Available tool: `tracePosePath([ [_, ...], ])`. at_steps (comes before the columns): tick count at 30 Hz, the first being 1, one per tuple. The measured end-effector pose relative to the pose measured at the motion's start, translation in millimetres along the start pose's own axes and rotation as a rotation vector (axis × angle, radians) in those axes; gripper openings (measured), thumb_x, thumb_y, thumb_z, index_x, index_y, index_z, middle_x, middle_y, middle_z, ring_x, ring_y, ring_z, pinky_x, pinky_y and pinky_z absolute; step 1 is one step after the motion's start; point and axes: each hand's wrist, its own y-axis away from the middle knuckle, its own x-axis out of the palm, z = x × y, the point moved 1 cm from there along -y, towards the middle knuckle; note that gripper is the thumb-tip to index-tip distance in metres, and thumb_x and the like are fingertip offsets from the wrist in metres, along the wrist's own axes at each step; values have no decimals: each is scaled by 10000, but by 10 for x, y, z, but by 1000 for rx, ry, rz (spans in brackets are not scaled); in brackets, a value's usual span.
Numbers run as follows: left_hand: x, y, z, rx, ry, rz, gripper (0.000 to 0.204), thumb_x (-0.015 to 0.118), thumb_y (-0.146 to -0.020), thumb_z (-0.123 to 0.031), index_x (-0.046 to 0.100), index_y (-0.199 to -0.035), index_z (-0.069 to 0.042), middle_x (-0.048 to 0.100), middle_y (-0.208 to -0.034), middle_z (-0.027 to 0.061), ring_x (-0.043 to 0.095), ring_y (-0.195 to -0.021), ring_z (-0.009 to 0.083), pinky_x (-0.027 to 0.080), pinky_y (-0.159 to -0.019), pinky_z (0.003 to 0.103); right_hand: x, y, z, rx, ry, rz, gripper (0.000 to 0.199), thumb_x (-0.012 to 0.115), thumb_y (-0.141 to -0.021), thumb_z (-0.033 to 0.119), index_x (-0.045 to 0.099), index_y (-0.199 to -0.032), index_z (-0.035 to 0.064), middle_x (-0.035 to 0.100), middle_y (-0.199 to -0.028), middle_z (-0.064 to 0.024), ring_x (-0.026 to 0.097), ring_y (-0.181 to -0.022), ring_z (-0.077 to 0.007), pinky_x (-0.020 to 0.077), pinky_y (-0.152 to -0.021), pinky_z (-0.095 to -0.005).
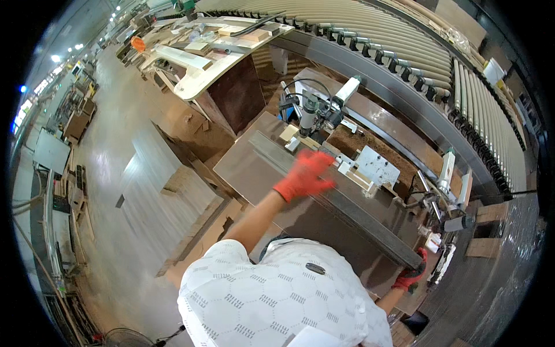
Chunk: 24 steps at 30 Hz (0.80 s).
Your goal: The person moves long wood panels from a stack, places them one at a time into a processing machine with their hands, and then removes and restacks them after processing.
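I stand at a dark brown panel (263, 168) that lies flat on the machine bed, and I take that panel as my mark for everything else. My left hand (304, 175), in a red glove, rests on top of the panel near its far edge, fingers stretched out and held loosely together, palm down on the smooth board. My right hand (411, 276), also gloved in red, is at the panel's near right corner, curled around the edge there; most of it is hidden behind the board, so I cannot tell how tightly it closes.

Just beyond the panel, past my left hand, stands a drilling head (315, 110) with black cables looping over it, and to its right a pale metal plate (377, 166) with small holes sits on the bed. Brown sawdust (370, 144) lies thick behind that plate. Farther beyond the panel, a long roller conveyor (399, 52) curves across the top and down the right side.

To the left of the panel, stacks of brown boards (191, 191) lie low on the pale, glossy concrete floor (115, 173). Beyond and left of the panel, a workbench (208, 55) carries light offcuts and an orange object. The hall runs on well past it, with ceiling lights (56, 58) and more stacked material along the far left wall.
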Motion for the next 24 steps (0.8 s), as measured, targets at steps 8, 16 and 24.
tracePosePath([
  [8, -931, 1119, 3045, -871, 843, -674, 504, 600, -1078, -499, 755, -1224, -41, 742, -1175, 40, 683, -1090, 192, 527, -970, 377, -428, -195, -103, 543, -237, 319, 651, 406, -1139, 560, 580, -1518, 60, 633, -1501, -111, 569, -1383, -309, 409, -1207, -464],
  [16, -251, 1361, 2883, -1089, 1186, -487, 701, 488, -927, -903, 604, -808, -222, 415, -703, -32, 417, -671, 153, 309, -618, 315, -566, -26, -133, 325, 153, 279, 650, 470, -1118, 565, 533, -1541, 76, 607, -1529, -123, 563, -1392, -331, 418, -1214, -514],
  [24, -234, 1483, 2789, -898, 940, -741, 802, 363, -1033, -822, 740, -1060, -116, 683, -909, 43, 615, -890, 217, 460, -875, 334, -384, -19, -221, 338, -245, 93, 688, 483, -1069, 639, 686, -1340, 40, 669, -1426, -134, 605, -1325, -337, 452, -1161, -494],
])
